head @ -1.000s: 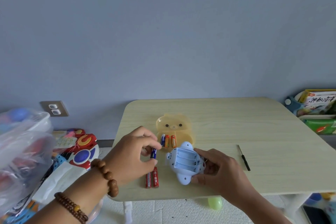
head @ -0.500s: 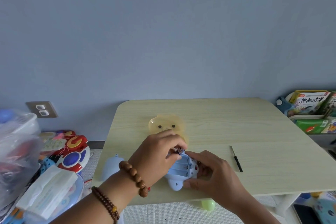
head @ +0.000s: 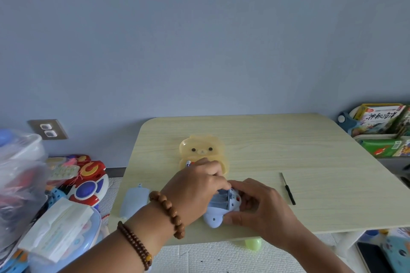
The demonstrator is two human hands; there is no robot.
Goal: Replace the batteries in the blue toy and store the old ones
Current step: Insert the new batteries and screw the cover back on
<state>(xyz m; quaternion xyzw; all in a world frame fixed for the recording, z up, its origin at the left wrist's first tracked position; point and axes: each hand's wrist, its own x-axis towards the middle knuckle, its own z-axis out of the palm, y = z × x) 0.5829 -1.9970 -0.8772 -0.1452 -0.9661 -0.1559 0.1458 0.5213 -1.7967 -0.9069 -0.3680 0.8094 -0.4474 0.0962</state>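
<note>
The blue toy (head: 218,211) lies back-up near the front edge of the table (head: 310,150), its battery compartment open. My right hand (head: 259,208) grips the toy's right side. My left hand (head: 195,188) covers the compartment's left part. Its fingertips are pinched at the far end, over the blue battery it carried, which is hidden. Behind the hands lies the open yellow bear box (head: 202,150), with one battery end (head: 188,163) showing. The toy's light-blue cover (head: 135,201) rests at the table's left edge. The red batteries are hidden under my left hand.
A small black screwdriver (head: 287,188) lies to the right of the hands. Toys (head: 88,184) and a plastic bag (head: 17,173) crowd the floor on the left. Books (head: 377,117) stand on the right. A green ball (head: 253,244) sits under the table's front edge.
My left hand carried a blue battery from beside the red ones to the toy's open compartment and now presses at its far end. The right hand kept hold of the toy.
</note>
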